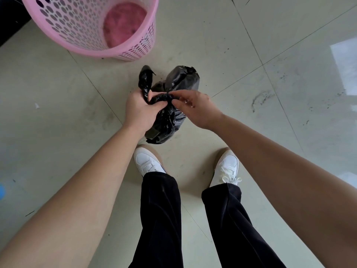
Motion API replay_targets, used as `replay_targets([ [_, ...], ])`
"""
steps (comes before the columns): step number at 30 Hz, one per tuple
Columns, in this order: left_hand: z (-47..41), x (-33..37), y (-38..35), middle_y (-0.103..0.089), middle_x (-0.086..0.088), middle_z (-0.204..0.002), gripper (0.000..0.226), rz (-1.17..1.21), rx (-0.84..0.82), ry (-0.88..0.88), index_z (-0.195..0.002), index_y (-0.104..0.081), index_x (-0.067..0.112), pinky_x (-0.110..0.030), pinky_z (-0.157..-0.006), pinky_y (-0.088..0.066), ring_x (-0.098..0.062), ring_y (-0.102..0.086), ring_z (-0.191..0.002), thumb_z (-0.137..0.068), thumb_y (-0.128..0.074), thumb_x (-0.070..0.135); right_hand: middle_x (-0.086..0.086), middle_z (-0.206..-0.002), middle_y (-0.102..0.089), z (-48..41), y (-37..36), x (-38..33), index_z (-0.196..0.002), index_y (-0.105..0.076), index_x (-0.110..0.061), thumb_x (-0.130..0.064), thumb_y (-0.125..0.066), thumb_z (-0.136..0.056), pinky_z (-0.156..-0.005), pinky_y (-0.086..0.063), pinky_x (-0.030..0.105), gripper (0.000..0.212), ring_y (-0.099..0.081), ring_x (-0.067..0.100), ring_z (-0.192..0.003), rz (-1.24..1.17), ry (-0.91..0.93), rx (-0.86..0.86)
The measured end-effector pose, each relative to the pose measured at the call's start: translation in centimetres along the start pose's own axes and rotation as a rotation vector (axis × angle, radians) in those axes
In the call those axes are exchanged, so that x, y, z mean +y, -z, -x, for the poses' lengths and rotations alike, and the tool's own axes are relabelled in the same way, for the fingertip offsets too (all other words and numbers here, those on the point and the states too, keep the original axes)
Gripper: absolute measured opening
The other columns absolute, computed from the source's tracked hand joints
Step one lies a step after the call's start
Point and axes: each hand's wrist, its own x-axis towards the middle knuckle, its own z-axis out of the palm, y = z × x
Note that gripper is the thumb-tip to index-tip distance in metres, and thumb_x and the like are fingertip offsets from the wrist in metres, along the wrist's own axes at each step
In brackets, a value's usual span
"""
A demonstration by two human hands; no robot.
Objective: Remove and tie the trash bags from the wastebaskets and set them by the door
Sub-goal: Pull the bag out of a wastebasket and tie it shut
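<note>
A black trash bag [170, 120] hangs above the tiled floor, in front of my feet. My left hand [139, 111] is closed around its twisted neck, and one loose end of the plastic sticks up past my fist. My right hand [195, 107] pinches the same twisted neck with thumb and fingertips, right beside the left. A pink perforated wastebasket [77, 26] stands at the upper left with no liner in it; its pink bottom shows.
My white shoes [146, 161] and dark trouser legs are directly below the bag. A dark piece of furniture [9, 22] fills the top left corner behind the basket. The pale floor tiles [270, 93] carry dirt specks and a bright reflection at the right.
</note>
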Motion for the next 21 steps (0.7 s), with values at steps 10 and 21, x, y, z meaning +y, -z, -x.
replay_targets([
  [10,0.0,-2.1,1.7,-0.055,0.005,-0.071,0.049,0.133,0.115,0.237,-0.062,-0.033,0.023,-0.028,-0.067,-0.049,-0.011,-0.057,-0.066,-0.086,-0.072,0.006,-0.003,-0.106,-0.067,-1.0,0.7,1.8,-0.105,-0.063,-0.026,-0.035,-0.052,-0.098,-0.073,-0.049,0.033,0.016,-0.063,0.022,-0.092,0.4,-0.061,0.07],
  [21,9.0,7.7,5.5,-0.052,0.003,-0.068,0.041,0.098,-0.005,0.194,-0.062,-0.039,0.022,-0.029,-0.07,-0.051,-0.016,-0.054,-0.07,-0.085,-0.066,0.001,0.01,-0.14,-0.04,8.1,5.4,-3.8,-0.152,-0.018,-0.028,-0.028,-0.071,-0.084,-0.09,-0.051,0.041,0.086,-0.06,0.027,-0.107,0.369,-0.199,-0.067],
])
